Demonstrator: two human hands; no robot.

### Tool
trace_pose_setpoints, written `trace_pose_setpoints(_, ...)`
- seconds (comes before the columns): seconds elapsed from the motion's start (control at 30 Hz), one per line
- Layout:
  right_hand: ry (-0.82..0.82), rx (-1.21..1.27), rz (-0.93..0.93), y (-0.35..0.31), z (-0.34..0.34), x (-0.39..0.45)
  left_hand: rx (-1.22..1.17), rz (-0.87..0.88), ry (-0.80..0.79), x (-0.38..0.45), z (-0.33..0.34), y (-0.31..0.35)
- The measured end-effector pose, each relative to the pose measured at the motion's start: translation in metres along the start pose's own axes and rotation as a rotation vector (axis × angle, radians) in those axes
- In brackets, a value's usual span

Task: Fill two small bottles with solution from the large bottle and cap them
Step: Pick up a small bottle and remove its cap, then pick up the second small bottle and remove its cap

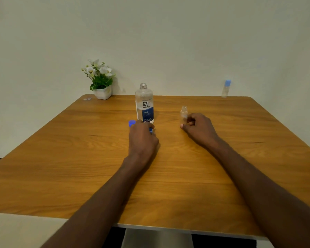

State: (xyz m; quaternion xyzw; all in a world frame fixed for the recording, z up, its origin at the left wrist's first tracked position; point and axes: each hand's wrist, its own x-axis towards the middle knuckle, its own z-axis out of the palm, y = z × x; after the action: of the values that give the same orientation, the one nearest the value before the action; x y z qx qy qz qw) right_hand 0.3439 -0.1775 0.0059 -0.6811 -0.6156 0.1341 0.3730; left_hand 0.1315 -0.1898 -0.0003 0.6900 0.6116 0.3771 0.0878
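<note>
The large clear bottle point(144, 104) with a blue label stands uncapped at mid-table. Its blue cap point(132, 123) lies on the table by its left foot. My left hand point(141, 138) rests just in front of the bottle, fingers curled over a small blue cap point(151, 130) that peeks out at its right side. A small clear bottle point(184, 113) stands open to the right. My right hand point(198, 127) pinches its base between thumb and curled fingers. A second small bottle point(226, 88) with a blue cap on stands at the far right edge.
A potted white-flower plant point(100, 81) stands at the wooden table's point(79, 167) far left corner, with a small clear scrap point(87, 98) beside it. A pale wall rises right behind the table. A light cushion point(16, 230) shows at the near left.
</note>
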Motion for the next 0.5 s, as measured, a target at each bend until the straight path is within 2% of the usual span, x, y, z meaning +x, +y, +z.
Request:
trace_pose_setpoints(0.37,0.015,-0.023,0.013,0.001,0.005,0.005,-0.024,-0.142,0.036,-0.003,-0.007,-0.001)
trace_pose_setpoints(0.5,-0.005,0.069,0.056,0.004,0.001,0.004,-0.044,-0.105,0.178,-0.009,-0.013,0.006)
